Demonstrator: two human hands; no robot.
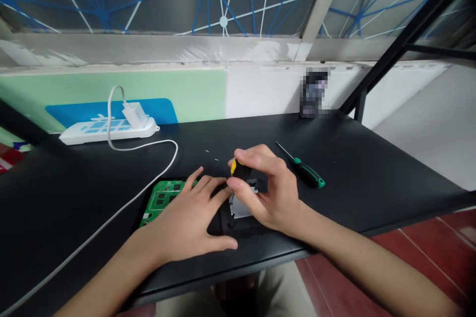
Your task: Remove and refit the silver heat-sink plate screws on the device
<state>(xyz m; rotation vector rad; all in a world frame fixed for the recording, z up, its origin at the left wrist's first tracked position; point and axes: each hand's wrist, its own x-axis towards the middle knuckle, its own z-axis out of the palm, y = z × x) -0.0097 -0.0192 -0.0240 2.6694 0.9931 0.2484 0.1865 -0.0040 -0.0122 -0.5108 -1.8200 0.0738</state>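
A yellow-and-black screwdriver handle [241, 169] is pinched in the fingers of my right hand [273, 190]. Its thin shaft points down at a silver metal part [241, 209] in a black device casing [223, 225]; the tip's exact contact is hidden. My left hand [189, 213] lies flat with fingers spread across the device, holding it from above without gripping anything. Under and beside the left fingers a green circuit board [159, 199] shows, partly covered by that hand. Two tiny, thin, light-coloured pieces [216, 159] lie on the table just beyond the hands.
A green-and-black screwdriver [308, 173] rests on the black table [372, 173] to the right. At the back left is a white power strip [111, 131] with a charger [134, 115]; its white cable [126, 200] runs leftward. A blurred dark object [313, 94] leans against the wall.
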